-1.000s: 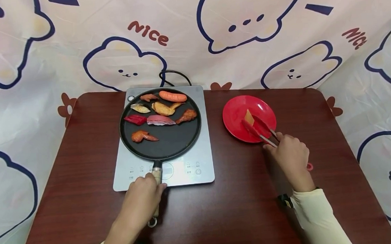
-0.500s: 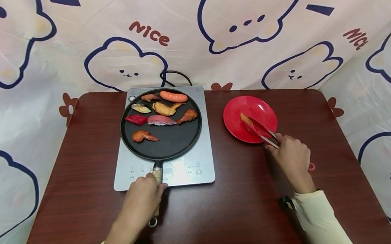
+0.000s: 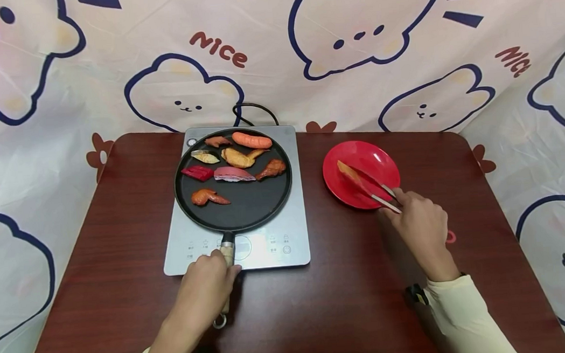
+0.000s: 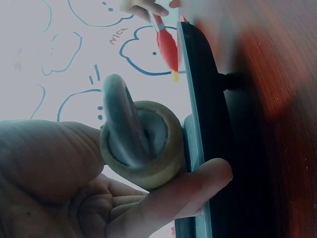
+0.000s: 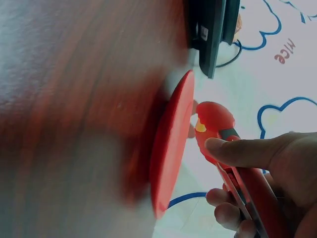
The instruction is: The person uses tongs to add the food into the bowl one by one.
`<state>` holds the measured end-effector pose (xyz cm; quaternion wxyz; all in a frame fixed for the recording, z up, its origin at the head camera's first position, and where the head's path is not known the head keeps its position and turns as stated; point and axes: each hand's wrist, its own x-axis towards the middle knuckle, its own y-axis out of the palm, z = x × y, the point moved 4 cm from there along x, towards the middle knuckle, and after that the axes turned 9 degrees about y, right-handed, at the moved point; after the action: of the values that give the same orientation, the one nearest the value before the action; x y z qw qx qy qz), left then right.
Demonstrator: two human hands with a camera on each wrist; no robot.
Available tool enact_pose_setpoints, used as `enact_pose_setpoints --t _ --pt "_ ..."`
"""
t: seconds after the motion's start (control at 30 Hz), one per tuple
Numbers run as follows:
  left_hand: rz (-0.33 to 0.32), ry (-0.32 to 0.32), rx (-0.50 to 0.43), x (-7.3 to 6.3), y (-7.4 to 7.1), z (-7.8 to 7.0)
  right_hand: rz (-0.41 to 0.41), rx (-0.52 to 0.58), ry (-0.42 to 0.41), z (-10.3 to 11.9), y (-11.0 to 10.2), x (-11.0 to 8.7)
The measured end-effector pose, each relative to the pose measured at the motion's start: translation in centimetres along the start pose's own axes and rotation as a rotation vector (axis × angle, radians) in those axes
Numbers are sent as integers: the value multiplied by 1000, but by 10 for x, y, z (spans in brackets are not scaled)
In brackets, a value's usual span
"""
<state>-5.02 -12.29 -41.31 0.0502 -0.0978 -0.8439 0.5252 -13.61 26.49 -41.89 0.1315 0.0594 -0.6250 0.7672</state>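
My left hand [image 3: 205,286] grips the wooden handle [image 3: 227,250] of a flat black frying pan [image 3: 257,202]; in the left wrist view the handle's end [image 4: 163,148] and its metal ring [image 4: 119,119] show. On the pan lie a sausage [image 3: 252,140], a drumstick [image 3: 270,168], chicken wings [image 3: 207,197] and other food pieces. My right hand [image 3: 421,219] holds red-tipped tongs [image 3: 386,204] over a red plate [image 3: 333,181]. At the tongs' tips is a thin yellow-brown food piece [image 3: 342,167], its lower part hidden. The right wrist view shows the tongs [image 5: 215,119] clear of the plate [image 5: 173,148].
The pan sits on a silver induction cooker [image 3: 296,240], whose black cable [image 3: 259,105] runs out behind. All stands on a dark brown table [image 3: 319,304]. A printed cloth [image 3: 264,37] hangs behind and at both sides.
The tongs' tips have come together on the food piece and moved it leftward and a little away over the plate. My left hand and the pan stay put.
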Motion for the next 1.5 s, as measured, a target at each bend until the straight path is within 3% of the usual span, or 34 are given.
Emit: enact_pose_setpoints --t 0.33,0.6,0.9,1.13,1.5 --pt "-11 12 2 3 -1 1 -2 5 -157 45 -16 12" --pt "-5 -1 -6 3 -1 2 138 107 -268 91 -21 17" --pt "1 1 -9 3 -1 0 221 53 -397 132 -14 21" --pt "13 -1 -8 3 0 0 235 0 -480 153 -8 21" --pt "10 -18 -4 0 1 1 301 -53 -490 167 4 23"
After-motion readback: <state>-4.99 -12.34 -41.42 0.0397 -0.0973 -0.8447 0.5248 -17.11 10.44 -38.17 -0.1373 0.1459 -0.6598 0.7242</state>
